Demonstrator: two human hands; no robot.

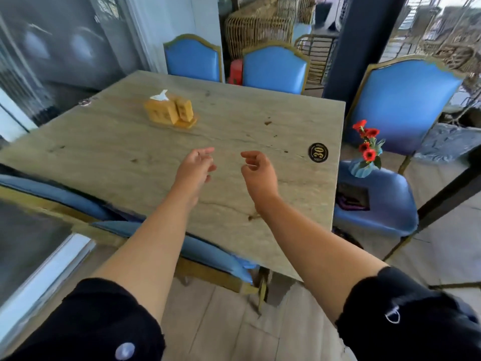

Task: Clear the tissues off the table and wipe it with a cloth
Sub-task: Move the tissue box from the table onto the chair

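Observation:
A beige stone-look table (130,152) fills the middle of the head view. On its far left part stands a wooden tissue box (162,112) with a white tissue (160,96) sticking out of the top, next to a smaller wooden holder (184,110) on the same tray. Both my arms reach out over the table's near half. My left hand (196,166) hovers with fingers relaxed and holds nothing. Just right of it, my right hand (257,170) hangs with fingers loosely curled, also empty. Small brown stains (268,123) dot the tabletop. No cloth is in view.
A black round number tag (318,152) sits near the table's right edge. Blue chairs stand around the table: two behind (273,66), one at the right (403,100), one at the near left (78,201). A blue vase of red flowers (364,162) rests on the right chair's seat.

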